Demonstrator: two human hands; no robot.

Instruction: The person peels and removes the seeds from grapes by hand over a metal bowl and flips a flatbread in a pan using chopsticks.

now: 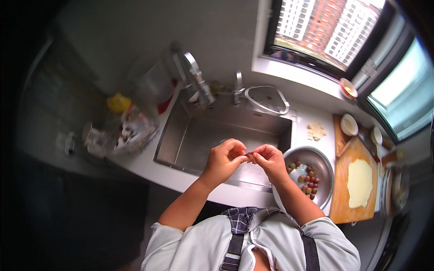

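Observation:
Over the front edge of the stainless steel sink, my left hand and my right hand meet at the fingertips. Between them they pinch a small reddish grape-like fruit, mostly covered by the fingers. Just right of my right hand stands a wide metal bowl with several red and greenish grape-like fruits in it. My right forearm crosses over the bowl's near left part and hides some of it.
A wooden board bearing flattened dough lies at the right, with small bowls behind it. Cloth-like pale scraps lie behind the metal bowl. Faucets rise behind the sink. A plastic bag sits at the left.

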